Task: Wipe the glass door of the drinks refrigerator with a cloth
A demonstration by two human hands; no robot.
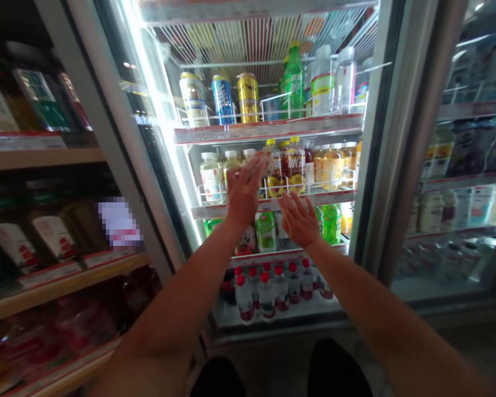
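Both left hand (243, 193) and right hand (300, 220) face bottles (296, 165).

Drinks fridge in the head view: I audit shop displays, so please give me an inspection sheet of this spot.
Surface: fridge shelves, wire racks with red-edged fronts, brightly lit.
Job's things: white-capped bottles and yellow-capped bottles on the second shelf, nearest the left hand; green bottle one shelf lower, between the two hands.
Clutter: nothing seen.
Hands: left hand open and raised in front of the second shelf; right hand open, lower, fingers spread; neither holds anything.
Cables: nothing seen.
Surroundings: cans on the top shelf; red-capped bottles at the bottom; goods shelves at left; another glass-door cooler at right.
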